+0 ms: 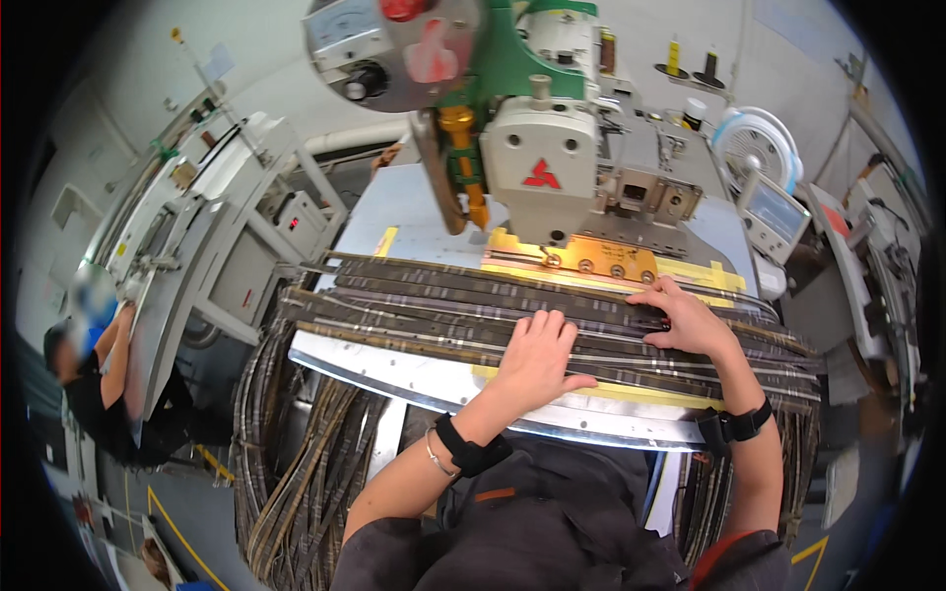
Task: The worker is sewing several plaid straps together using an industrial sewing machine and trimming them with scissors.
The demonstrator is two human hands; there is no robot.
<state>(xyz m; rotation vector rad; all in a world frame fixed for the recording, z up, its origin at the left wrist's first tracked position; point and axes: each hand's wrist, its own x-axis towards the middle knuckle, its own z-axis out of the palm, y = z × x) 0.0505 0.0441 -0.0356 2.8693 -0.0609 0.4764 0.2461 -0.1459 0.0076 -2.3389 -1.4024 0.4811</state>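
Note:
Long dark strips, which look like woven bands with pale marks, lie side by side across the machine table. My left hand rests palm down on the nearer strips, its fingers stretched forward and its thumb out to the right. Farther right, my right hand touches the strips with its fingers and thumb spread apart. Just beyond its fingertips is a copper-coloured plate with several round screws. The white head of a sewing machine stands over the far side of this plate.
A metal table edge runs in front of me. More strips hang at the left and lower right. A fan and a control screen stand at the right. Another person sits at a machine on the left.

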